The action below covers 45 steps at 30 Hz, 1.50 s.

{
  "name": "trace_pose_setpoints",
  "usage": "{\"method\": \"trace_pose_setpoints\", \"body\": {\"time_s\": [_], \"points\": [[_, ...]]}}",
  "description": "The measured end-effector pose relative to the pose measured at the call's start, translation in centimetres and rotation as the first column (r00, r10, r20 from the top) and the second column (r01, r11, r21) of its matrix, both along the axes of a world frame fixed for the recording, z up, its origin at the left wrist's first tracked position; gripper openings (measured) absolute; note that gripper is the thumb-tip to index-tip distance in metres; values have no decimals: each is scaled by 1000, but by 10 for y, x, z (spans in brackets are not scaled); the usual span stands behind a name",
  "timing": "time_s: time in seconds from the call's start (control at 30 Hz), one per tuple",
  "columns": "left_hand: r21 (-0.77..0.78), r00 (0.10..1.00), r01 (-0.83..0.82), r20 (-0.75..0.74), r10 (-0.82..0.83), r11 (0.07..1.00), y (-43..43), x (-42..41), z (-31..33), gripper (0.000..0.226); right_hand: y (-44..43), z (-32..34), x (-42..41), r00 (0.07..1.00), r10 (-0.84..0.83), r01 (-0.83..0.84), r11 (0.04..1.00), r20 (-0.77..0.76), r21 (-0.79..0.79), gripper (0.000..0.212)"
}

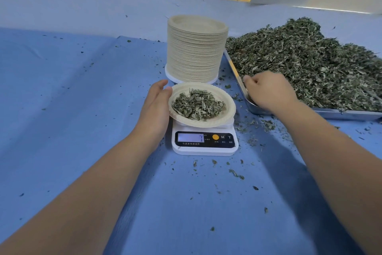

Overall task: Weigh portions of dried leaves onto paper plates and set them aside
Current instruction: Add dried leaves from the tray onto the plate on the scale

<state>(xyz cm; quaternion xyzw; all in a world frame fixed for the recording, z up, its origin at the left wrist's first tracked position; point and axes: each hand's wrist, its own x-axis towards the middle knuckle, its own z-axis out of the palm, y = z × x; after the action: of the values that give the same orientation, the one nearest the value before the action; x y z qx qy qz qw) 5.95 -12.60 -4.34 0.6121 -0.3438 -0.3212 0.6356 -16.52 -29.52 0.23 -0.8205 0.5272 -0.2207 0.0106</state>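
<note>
A paper plate (225, 114) holding a small heap of dried leaves (198, 105) sits on a white digital scale (204, 143), whose display shows a 7. My left hand (155, 108) lies against the plate's left rim with the fingers straight and the thumb on the rim. My right hand (268, 92) is at the near left corner of a metal tray (351, 114), its fingers curled down into the large pile of dried leaves (310, 64); what they hold is hidden.
A tall stack of paper plates (195, 50) stands right behind the scale. Loose leaf bits (266, 125) are scattered over the blue cloth (72, 99) around the scale and tray. A pale wall edge runs along the back.
</note>
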Motion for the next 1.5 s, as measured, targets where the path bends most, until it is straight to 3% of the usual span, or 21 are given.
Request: {"method": "trace_pose_setpoints", "body": {"time_s": [0.1,0.27,0.4,0.5,0.6,0.7,0.83,0.97,1.13,1.4,1.5], "points": [[-1,1000,6,-1,-6,1000,0,0,1,49,-2,11,8,993,3,3,999,118,-54,56],[8,1000,16,22,-16,1000,1,0,0,48,8,25,27,990,55,-52,998,133,-29,56],[12,999,24,23,-25,1000,1,0,0,48,35,44,61,918,270,-276,961,289,-20,54],[-3,999,23,35,-23,1000,2,-1,1,50,62,44,88,874,426,-435,900,233,-14,54],[-13,999,21,45,-21,1000,3,-2,3,52,72,37,103,849,510,-523,848,137,88,43],[-6,999,26,38,-26,1000,3,-1,3,52,70,29,102,849,525,-526,834,53,167,31],[-6,995,38,89,-37,999,5,-2,5,39,70,30,87,828,492,-534,838,267,114,27],[-12,988,68,138,-65,998,6,-5,6,40,75,31,78,831,517,-543,834,205,96,20],[-9,986,70,152,-68,997,6,-6,6,40,76,29,69,814,472,-520,852,339,60,16],[-9,983,71,173,-69,997,7,-7,6,37,75,27,75,848,499,-522,844,178,121,30],[-11,983,68,169,-65,998,8,-7,7,37,75,29,83,858,510,-513,852,56,107,23]]}}
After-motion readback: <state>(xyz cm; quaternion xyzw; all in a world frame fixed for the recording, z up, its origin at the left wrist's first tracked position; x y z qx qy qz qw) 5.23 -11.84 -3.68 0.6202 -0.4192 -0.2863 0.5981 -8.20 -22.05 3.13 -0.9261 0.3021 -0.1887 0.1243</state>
